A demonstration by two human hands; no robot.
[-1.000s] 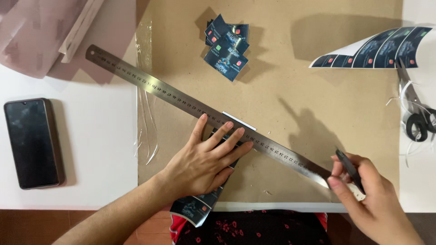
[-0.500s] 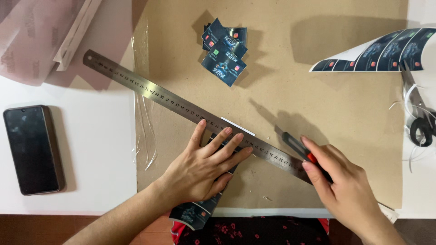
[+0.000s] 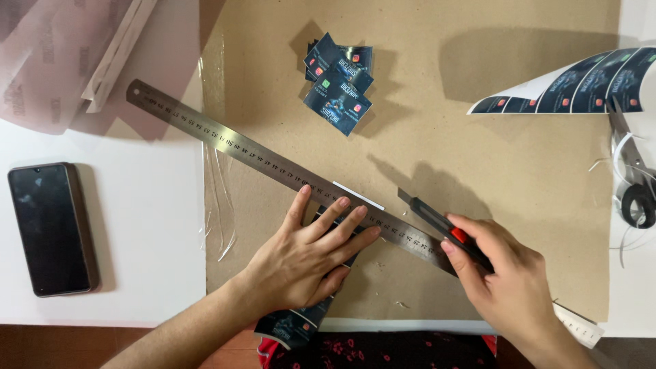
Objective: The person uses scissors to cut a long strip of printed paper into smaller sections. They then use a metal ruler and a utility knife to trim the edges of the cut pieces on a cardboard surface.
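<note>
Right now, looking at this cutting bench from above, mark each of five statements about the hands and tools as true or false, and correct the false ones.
1. The left hand presses flat on the steel ruler. True.
2. The right hand holds a pair of scissors. False: it holds a utility knife against the ruler's edge; the scissors lie untouched at the right.
3. A dark phone lies screen up at the left. True.
4. The stack of small cut cards sits under the ruler. False: it lies apart, above the ruler on the brown cardboard.
5. The printed strip lies under the left hand. True.
</note>
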